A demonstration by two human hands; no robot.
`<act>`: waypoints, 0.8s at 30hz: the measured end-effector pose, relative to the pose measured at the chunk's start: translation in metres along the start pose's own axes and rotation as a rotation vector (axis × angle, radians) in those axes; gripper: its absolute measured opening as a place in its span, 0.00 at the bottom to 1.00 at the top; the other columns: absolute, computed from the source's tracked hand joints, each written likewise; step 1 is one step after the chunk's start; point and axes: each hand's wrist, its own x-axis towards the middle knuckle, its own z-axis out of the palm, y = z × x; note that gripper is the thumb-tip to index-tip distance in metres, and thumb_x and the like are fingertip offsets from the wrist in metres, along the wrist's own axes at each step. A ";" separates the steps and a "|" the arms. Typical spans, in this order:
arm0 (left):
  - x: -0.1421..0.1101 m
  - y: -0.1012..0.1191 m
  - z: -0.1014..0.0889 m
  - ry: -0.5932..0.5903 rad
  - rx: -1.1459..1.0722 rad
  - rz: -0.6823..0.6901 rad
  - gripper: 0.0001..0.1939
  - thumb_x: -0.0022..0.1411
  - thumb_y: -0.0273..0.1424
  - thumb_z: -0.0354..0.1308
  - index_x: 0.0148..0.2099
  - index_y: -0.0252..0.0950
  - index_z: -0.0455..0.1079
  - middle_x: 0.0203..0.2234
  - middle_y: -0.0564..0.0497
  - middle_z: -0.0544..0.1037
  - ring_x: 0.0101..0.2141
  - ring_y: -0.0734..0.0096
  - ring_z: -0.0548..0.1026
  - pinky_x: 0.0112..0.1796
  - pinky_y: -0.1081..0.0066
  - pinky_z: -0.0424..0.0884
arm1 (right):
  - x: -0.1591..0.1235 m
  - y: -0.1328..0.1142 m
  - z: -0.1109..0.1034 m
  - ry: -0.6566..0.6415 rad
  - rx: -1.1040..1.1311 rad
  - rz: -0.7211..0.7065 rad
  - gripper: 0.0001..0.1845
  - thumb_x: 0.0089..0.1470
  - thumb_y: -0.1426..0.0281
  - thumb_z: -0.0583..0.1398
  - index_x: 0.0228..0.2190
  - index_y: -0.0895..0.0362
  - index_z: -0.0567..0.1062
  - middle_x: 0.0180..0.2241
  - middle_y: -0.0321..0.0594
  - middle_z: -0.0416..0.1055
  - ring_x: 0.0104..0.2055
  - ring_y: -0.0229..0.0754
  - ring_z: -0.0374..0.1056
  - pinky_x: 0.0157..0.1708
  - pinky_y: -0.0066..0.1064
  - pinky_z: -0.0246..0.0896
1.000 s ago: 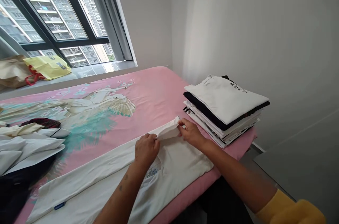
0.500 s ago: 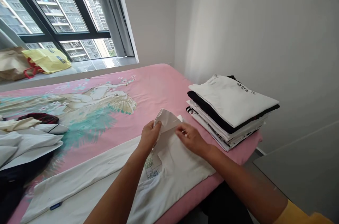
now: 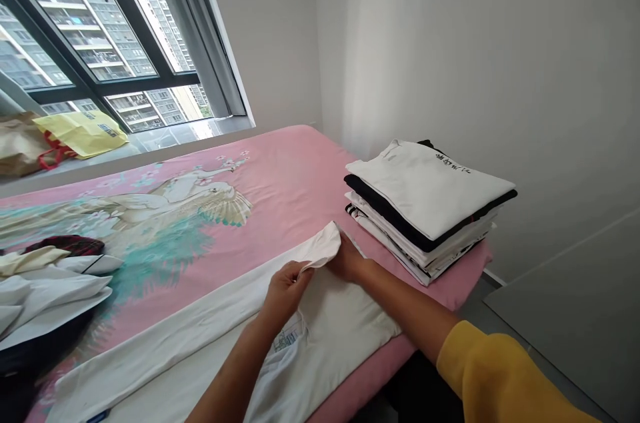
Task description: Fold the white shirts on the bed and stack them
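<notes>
A white shirt (image 3: 345, 323) lies spread on the pink bed, with one long side folded inward and a printed patch showing near its middle. My left hand (image 3: 285, 293) is closed, thumb and fingers pinching a lifted flap of that shirt. At the far end of the flap, my right hand (image 3: 346, 260) grips the cloth, its fingertips partly hidden behind the fabric. Just beyond my right hand stands a stack of folded shirts (image 3: 435, 190), black and white, with a white one on top bearing dark lettering.
A pink bedsheet (image 3: 285, 176) with a bird pattern covers the bed. Heaped clothes (image 3: 55, 283) lie at the left. On the windowsill are a yellow bag (image 3: 83, 132) and a brown bag (image 3: 20, 143). A wall (image 3: 450, 63) rises behind the stack.
My right hand has moved from near the raised flap to its far corner and taken hold. The flap is lower and stretched out flatter; my left hand has come down slightly.
</notes>
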 end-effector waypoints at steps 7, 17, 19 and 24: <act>-0.016 -0.004 0.019 -0.125 0.262 0.030 0.15 0.60 0.35 0.49 0.43 0.45 0.76 0.30 0.52 0.74 0.35 0.69 0.71 0.37 0.71 0.65 | 0.004 0.025 0.017 -0.073 -0.132 0.219 0.37 0.52 0.60 0.56 0.61 0.56 0.54 0.65 0.47 0.41 0.67 0.53 0.28 0.62 0.51 0.22; -0.025 -0.009 0.035 -0.155 0.623 0.150 0.17 0.59 0.27 0.50 0.47 0.45 0.73 0.35 0.49 0.73 0.38 0.65 0.70 0.42 0.65 0.63 | 0.006 0.051 -0.006 0.189 -0.059 0.249 0.24 0.57 0.72 0.46 0.53 0.60 0.66 0.55 0.49 0.62 0.58 0.45 0.54 0.58 0.39 0.45; -0.026 -0.011 0.040 -0.166 0.694 0.162 0.17 0.58 0.26 0.50 0.47 0.45 0.73 0.36 0.49 0.73 0.39 0.65 0.69 0.42 0.65 0.63 | 0.007 0.051 -0.014 0.249 -0.016 0.245 0.24 0.57 0.75 0.43 0.50 0.61 0.69 0.50 0.48 0.66 0.54 0.42 0.59 0.56 0.36 0.49; -0.030 -0.011 0.045 -0.172 0.788 0.210 0.18 0.59 0.24 0.47 0.46 0.45 0.73 0.37 0.48 0.74 0.38 0.64 0.70 0.40 0.64 0.63 | 0.004 0.035 -0.020 0.263 0.110 0.096 0.16 0.55 0.69 0.52 0.43 0.54 0.74 0.45 0.40 0.71 0.50 0.40 0.62 0.53 0.34 0.52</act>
